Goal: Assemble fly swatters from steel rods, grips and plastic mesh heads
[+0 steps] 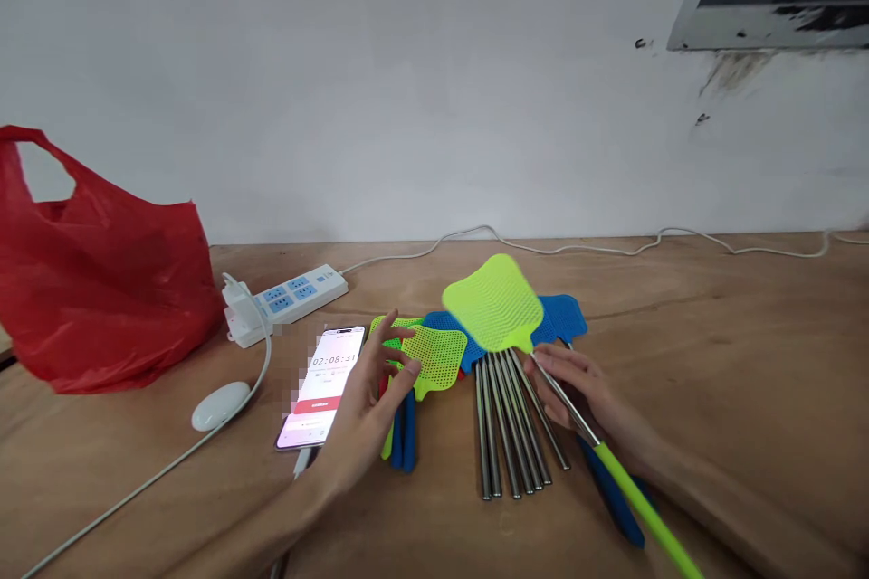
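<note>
- Right hand point(587, 389): thumb and fingers pinch the thin metal shaft of a yellow-green fly swatter point(495, 303), just below its perforated head.
- Held swatter: raised at a tilt, its head up and to the left, above the row of metal rods; its green grip point(642, 502) runs down toward the lower right.
- Left hand point(370, 398): fingers spread, beside a lower yellow-green swatter head point(438, 357); whether the fingertips touch it cannot be told.
- Metal rods point(509, 434): fanned side by side on the wooden table point(747, 362), between the two hands.
- Blue swatter heads point(565, 318): partly hidden behind the raised head.
- Blue handles point(404, 443): close together, just right of the left hand; another blue handle point(615, 498) lies below the right hand.
- Phone point(332, 371): left of the left hand, screen lit, showing 02:08:31.
- Far left: a white power strip point(305, 294), a white oval object point(221, 405) and a red plastic bag point(115, 289).
</note>
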